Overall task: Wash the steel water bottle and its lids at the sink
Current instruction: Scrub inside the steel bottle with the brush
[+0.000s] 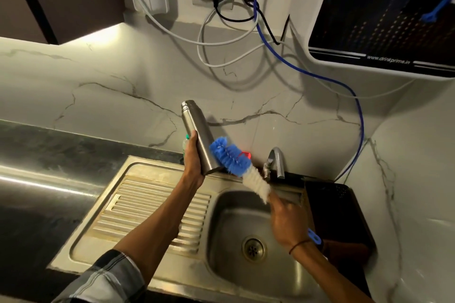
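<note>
Plaid sleeve (110, 275) sits at bottom edge, left forearm running up from it over the drainboard (152, 206). Right forearm comes in from bottom right over the sink basin (236, 216), thin dark band on the wrist.

Right hand (286, 222) clenched around the bottle brush (240, 165) handle; blue handle end pokes out behind the wrist. Hand is motion-blurred, so probably mid-scrub. Held low over the basin, likely so drips fall toward the drain (254, 249).

Left hand (193, 157) wrapped around the lower half of the steel water bottle (198, 135), thumb side toward camera. Bottle is up in the air above the sink's back rim, not resting on anything, tilted with the neck up and to the left, base down and right. My read: base is angled toward the brush hand to present the outer wall.

Brush head: blue bristles at the tip pressed against the bottle's lower right side, white bristles further down the shaft. So it's working the outside, not the inside.

Bottle look: plain brushed steel, slim cylinder, threaded neck, no lid on. No suds or water that I can make out. Lids not identifiable in view.

Behind: tap (275, 162) at the sink's back edge, no stream visible. Dark rack (337, 206) right of the basin. Something green-capped peeks out behind the left hand, can't tell what. Marble backsplash, then tangled cables (221, 39) and a wall-mounted water purifier (379, 19) top right.
</note>
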